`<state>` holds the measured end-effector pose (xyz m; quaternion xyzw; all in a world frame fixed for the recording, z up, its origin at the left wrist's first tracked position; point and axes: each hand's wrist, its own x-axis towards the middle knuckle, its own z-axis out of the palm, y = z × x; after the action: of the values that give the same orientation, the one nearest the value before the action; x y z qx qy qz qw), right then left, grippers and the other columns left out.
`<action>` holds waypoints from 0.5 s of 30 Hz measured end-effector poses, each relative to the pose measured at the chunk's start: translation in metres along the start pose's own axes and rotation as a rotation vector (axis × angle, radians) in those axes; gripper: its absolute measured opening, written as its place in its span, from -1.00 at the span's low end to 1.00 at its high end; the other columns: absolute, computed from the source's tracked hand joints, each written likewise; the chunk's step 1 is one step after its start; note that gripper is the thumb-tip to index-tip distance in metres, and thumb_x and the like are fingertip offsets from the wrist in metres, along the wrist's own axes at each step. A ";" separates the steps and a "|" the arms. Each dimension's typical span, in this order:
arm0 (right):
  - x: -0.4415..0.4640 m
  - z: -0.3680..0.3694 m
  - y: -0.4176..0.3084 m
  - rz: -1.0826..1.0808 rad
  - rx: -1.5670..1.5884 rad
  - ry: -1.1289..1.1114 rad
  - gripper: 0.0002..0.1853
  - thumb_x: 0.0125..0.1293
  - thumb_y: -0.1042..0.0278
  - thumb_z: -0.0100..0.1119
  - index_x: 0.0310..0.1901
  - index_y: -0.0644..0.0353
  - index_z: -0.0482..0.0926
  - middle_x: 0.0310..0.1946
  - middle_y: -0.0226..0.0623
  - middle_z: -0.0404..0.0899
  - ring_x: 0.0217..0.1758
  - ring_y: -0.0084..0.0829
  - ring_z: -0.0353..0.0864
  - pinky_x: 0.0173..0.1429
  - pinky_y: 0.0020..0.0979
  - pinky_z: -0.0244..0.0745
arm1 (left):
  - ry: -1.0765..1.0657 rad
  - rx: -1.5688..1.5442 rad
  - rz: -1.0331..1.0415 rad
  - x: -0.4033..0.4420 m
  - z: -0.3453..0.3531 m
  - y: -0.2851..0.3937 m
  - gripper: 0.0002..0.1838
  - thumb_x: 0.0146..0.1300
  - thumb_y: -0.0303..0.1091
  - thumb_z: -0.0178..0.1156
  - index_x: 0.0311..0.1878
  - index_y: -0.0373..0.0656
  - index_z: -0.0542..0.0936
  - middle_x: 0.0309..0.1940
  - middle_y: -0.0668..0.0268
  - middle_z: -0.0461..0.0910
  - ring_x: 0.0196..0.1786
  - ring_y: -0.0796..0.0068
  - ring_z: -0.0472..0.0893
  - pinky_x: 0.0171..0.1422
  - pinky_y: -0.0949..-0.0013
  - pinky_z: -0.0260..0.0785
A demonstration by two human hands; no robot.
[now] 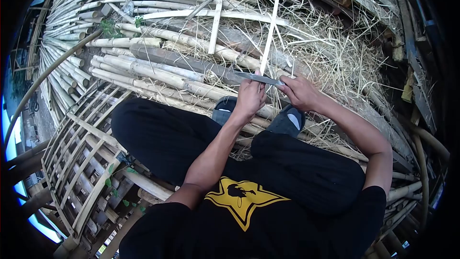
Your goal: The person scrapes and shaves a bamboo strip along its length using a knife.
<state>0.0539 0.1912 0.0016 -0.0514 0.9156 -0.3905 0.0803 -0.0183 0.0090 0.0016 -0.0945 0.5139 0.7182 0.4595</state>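
My left hand (250, 100) is closed around the lower end of a long, pale bamboo strip (271, 26), which points away from me. In my right hand (301, 93) is a knife (261, 78), its handle hidden by my fingers. The blade points left and lies across the strip, just above my left fingers. Both hands are close together over my feet, above the bamboo poles. Another flat bamboo slat (217, 17) lies ahead of my left hand, across the poles.
Bamboo poles (143, 69) lie in rows ahead and to the left. Thin shavings (330, 52) cover the ground ahead and right. A woven bamboo lattice (86, 163) stands at my left, near a curved pole (40, 81). Weathered boards (369, 0) are at the upper right.
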 end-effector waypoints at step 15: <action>0.011 -0.134 0.098 0.557 -0.100 0.725 -0.37 0.48 -0.20 -0.31 -0.39 0.29 0.44 -0.69 -0.32 0.32 -0.61 -0.43 0.28 -0.46 -0.28 0.17 | -0.184 -0.055 -0.041 -0.014 0.008 -0.001 -0.59 0.50 -0.03 -0.17 -0.42 -0.10 0.29 -0.80 0.47 0.15 -0.82 0.68 0.09 -0.79 0.58 -0.10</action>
<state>0.0146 0.3520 0.0208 0.3330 0.8811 -0.3023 -0.1461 -0.0073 0.0080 0.0129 -0.0511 0.4476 0.7281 0.5166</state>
